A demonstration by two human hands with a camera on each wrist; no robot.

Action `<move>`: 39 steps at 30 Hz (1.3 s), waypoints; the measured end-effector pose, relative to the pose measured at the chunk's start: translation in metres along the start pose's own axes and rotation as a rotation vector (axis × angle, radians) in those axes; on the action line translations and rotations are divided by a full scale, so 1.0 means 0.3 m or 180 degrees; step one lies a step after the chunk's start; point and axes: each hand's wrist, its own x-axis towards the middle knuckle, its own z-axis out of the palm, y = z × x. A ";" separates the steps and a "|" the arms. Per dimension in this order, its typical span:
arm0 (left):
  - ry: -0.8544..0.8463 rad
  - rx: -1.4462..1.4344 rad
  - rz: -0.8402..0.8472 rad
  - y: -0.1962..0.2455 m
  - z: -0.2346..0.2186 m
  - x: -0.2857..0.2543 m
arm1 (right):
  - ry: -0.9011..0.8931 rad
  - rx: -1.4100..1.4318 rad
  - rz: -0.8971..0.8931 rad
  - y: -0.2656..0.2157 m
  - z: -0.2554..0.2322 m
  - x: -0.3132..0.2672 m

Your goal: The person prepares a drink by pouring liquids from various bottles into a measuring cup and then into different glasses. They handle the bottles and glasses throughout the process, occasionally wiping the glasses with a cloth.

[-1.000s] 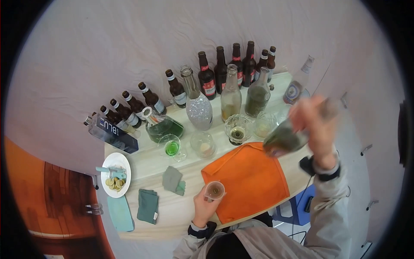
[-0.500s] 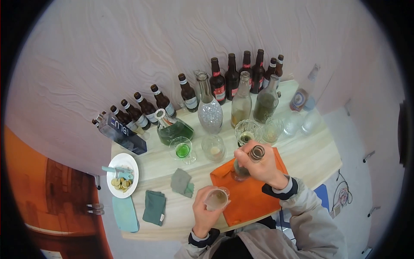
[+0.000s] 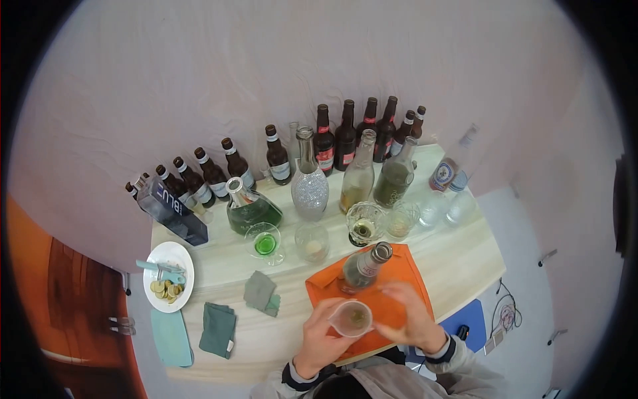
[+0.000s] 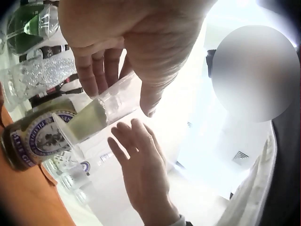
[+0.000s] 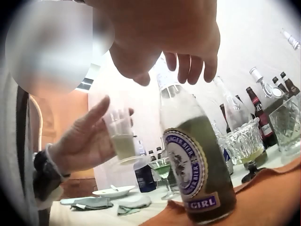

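Observation:
In the head view my left hand [image 3: 316, 340] grips a clear plastic cup [image 3: 351, 320] above the front edge of an orange cloth [image 3: 413, 276]. Pale yellowish liquid fills the lower part of the cup [image 4: 88, 121], as the left wrist view shows. My right hand [image 3: 412, 319] is empty, its fingers loosely extended close to the cup's right side. Just beyond the cup, a clear glass beer bottle [image 3: 361, 269] stands upright on the cloth. The right wrist view shows this bottle [image 5: 200, 165] holding greenish liquid behind a blue-and-white label.
Brown beer bottles [image 3: 278, 156] line the wall. Before them stand a sparkly bottle [image 3: 310, 193], a green-filled decanter [image 3: 254, 216], a cocktail glass [image 3: 264, 244] and a cut-glass bowl [image 3: 364, 226]. Left are a plate [image 3: 149, 266] with lemon slices, a dark green cloth [image 3: 217, 330] and a grey-green cloth [image 3: 260, 292].
My right hand brought the bottle in from the right, stood it on the orange cloth and let go, then moved toward the cup. My left hand still holds the cup, now slightly further right.

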 end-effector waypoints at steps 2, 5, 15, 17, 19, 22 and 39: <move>-0.0144 -0.0301 -0.0018 0.017 0.031 0.014 | -0.0211 0.0356 0.0160 -0.018 0.015 -0.042; -0.0275 -0.0458 0.0080 0.035 0.067 0.032 | -0.0064 0.0371 0.0048 0.004 0.037 -0.086; 0.0281 0.0553 0.0428 -0.075 0.086 0.168 | 0.1074 -0.0755 -0.0225 0.026 -0.193 0.097; 0.0028 0.0161 0.0248 -0.138 0.121 0.193 | 0.0964 -0.1055 -0.0392 0.031 -0.234 0.155; -0.0233 -0.0217 0.0050 -0.156 0.125 0.203 | 0.0935 -0.1143 -0.0463 0.033 -0.252 0.182; -0.0277 -0.0112 0.0116 -0.161 0.117 0.205 | 0.0844 -0.1277 -0.0530 0.031 -0.264 0.209; -0.0077 -0.0101 0.0194 -0.177 0.127 0.199 | 0.0613 -0.1831 -0.1080 0.013 -0.320 0.294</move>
